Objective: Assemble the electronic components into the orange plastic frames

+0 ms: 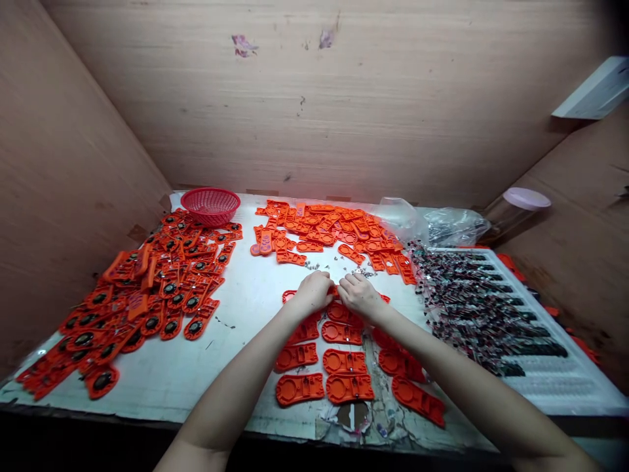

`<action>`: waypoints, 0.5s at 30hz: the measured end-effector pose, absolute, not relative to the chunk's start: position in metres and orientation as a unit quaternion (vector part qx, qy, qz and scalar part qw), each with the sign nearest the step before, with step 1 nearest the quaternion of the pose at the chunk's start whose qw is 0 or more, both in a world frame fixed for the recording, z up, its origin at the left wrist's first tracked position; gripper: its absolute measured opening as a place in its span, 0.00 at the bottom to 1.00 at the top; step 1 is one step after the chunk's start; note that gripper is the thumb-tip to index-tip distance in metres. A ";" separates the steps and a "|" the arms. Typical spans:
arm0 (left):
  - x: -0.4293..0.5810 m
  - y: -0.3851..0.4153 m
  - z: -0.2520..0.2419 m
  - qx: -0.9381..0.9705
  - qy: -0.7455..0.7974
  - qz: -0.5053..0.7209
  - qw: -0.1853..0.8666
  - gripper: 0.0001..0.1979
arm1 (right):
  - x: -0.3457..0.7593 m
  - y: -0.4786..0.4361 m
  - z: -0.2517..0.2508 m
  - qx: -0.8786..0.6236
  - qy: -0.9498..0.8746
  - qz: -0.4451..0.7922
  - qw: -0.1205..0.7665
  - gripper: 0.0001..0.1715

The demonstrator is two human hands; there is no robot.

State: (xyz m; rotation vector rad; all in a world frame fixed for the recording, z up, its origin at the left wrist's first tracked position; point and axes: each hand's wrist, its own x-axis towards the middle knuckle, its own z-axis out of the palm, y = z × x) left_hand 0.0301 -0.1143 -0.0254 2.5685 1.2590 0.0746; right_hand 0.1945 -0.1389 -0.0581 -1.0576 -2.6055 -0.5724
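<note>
My left hand (314, 290) and my right hand (360, 294) meet at the middle of the table, both with fingers closed. Between the fingertips shows a bit of orange plastic, apparently one of the orange plastic housings; most of it is hidden by the hands. Below them, rows of orange plastic housings (344, 362) lie with their hollow side up, some covered by my forearms. Just beyond the fingers, small metal pieces (363, 271) are scattered on the white surface.
On the left lies a heap of orange housings with black round parts (170, 288), a red mesh basket (211, 204) behind it. More orange housings (324, 226) are piled at the back. At right, a white tray (580, 373) bears wired circuit boards (472, 308); clear plastic bags (455, 226) lie behind.
</note>
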 end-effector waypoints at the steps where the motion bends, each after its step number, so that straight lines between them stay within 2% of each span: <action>1: 0.031 -0.114 -0.024 0.887 0.440 0.020 0.139 0.07 | 0.195 -0.138 -0.058 -0.364 -0.901 -0.195 0.137 0.15; 10: 0.040 -0.109 -0.022 0.865 0.482 0.006 0.141 0.10 | 0.204 -0.129 -0.063 -0.423 -0.876 -0.153 0.176 0.11; 15: 0.039 -0.105 -0.022 0.865 0.478 0.010 0.154 0.10 | 0.206 -0.117 -0.024 -0.467 -0.846 -0.141 0.213 0.16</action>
